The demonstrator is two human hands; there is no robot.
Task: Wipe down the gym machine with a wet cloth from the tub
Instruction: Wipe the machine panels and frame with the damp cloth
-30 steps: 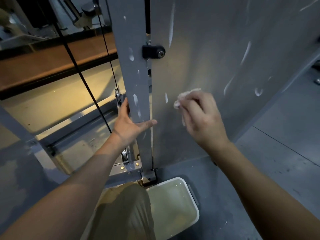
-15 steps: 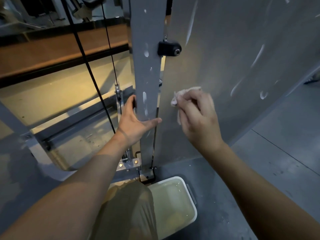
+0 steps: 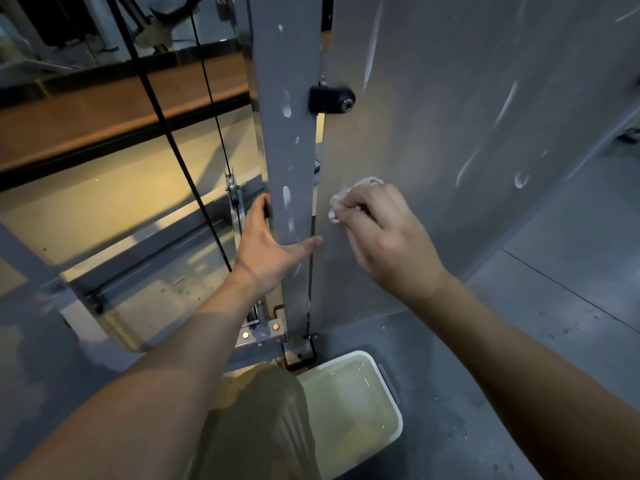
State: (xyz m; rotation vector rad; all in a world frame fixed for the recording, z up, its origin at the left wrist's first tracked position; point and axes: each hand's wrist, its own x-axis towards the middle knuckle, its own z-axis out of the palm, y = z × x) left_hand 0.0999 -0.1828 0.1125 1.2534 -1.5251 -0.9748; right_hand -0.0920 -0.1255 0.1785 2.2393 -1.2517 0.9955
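Our right hand [image 3: 384, 237] pinched the cloth [image 3: 335, 207] against the grey panel [image 3: 433, 116], our left hand [image 3: 268, 247] gripped the post [image 3: 291, 150]; the tub [image 3: 399, 422] stood below. We judged firm strokes along the white streaks [image 3: 505, 105] best.

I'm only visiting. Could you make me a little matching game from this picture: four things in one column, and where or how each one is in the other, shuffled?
Things:
1 cloth
2 tub
3 left hand
4 black knob

Places:
A on the floor, holding pale liquid
B gripping the grey post
C bunched in the right hand, against the grey panel
D fixed between post and panel, above both hands

Pairs: 1-C, 2-A, 3-B, 4-D
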